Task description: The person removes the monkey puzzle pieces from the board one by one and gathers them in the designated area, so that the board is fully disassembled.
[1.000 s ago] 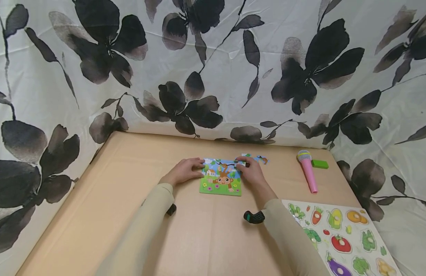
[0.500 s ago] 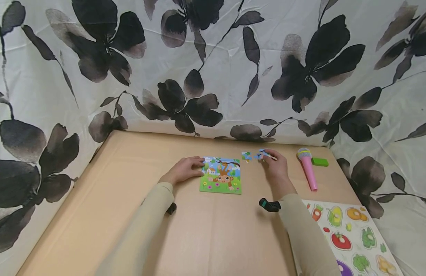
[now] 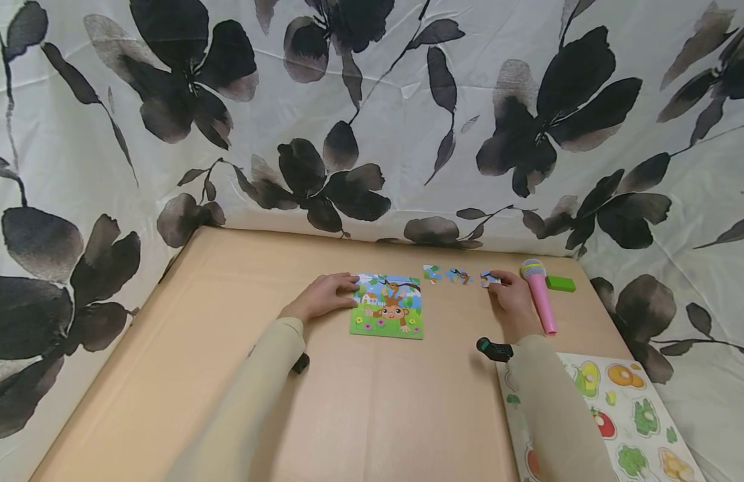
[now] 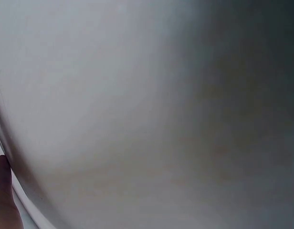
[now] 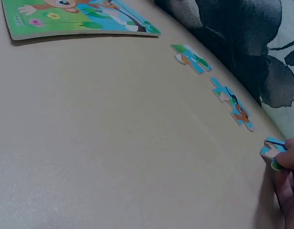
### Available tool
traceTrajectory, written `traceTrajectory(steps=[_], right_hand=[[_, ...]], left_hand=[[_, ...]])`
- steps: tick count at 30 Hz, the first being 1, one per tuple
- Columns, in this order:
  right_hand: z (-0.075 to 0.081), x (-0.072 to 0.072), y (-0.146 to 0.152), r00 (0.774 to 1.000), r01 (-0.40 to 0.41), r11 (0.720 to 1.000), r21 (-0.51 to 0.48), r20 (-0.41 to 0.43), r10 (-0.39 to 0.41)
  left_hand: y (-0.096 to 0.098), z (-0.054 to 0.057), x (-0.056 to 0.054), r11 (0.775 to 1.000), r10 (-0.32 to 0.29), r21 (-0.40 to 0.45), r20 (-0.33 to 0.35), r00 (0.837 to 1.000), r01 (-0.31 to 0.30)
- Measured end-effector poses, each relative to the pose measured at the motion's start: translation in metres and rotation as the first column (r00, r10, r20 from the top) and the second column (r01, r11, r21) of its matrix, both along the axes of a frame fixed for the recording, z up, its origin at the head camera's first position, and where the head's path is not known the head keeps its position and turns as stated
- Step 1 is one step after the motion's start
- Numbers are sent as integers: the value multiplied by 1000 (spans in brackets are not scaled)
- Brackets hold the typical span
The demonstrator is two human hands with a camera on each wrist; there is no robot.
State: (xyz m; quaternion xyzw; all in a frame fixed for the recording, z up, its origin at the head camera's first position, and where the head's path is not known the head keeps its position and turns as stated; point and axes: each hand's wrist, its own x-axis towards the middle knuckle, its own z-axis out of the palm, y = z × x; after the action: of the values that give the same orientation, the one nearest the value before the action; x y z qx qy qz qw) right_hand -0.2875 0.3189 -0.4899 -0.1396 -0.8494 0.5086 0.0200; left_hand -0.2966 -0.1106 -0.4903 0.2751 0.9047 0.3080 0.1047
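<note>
A square monkey puzzle board (image 3: 386,311) lies on the table; my left hand (image 3: 321,298) rests against its left edge, fingertips at the upper left corner. To the board's right, my right hand (image 3: 516,301) pinches a small blue puzzle piece (image 5: 273,149) between thumb and fingers, just at the tabletop. Two other puzzle pieces lie in a row between board and hand: one with blue and green (image 5: 192,58), one with a brown figure on blue (image 5: 233,105). The left wrist view is mostly a blurred pale surface, with part of the hand (image 4: 5,195) at its edge.
Close to my right hand lies a pink toy microphone (image 3: 539,298), with a green block (image 3: 561,284) beside it. A white vegetable picture board (image 3: 633,418) sits at the front right, partly under my right sleeve. Floral cloth (image 3: 432,120) borders the table's back.
My right hand has moved right from the board, past the brown-figure piece, to the far end of the row, where it now holds a blue piece. My left hand has stayed put.
</note>
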Motion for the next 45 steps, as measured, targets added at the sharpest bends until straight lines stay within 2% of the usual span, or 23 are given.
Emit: traceTrajectory(steps=[2,5,12,19,32,40,45], right_hand=[[0,0,1,1000,-21,998,67,-3,21],[0,-2,0,1000,-25,995,93,-4,25],[-2,-3,-2,1000,26,986,162,-11,-25],[-7,-4,-5,998,60,969,239,-26,-55],[-8,-4,-7,998,63,966,250,-16,-61],[-6,-3,-8,997,75,971,228,13,-80],[-5,-2,-15,991,135,975,175,-15,-134]], left_hand=[[0,0,0,1000,-2,0,-3,1000,2],[0,1,0,1000,-2,2,-13,1000,2],[1,-1,1,1000,-11,20,-44,999,12],[1,0,1,1000,3,5,2,1000,-3],[1,0,0,1000,11,-7,28,1000,-11],[1,0,0,1000,3,-16,19,1000,-3],[2,2,1,1000,4,-12,18,1000,-4]])
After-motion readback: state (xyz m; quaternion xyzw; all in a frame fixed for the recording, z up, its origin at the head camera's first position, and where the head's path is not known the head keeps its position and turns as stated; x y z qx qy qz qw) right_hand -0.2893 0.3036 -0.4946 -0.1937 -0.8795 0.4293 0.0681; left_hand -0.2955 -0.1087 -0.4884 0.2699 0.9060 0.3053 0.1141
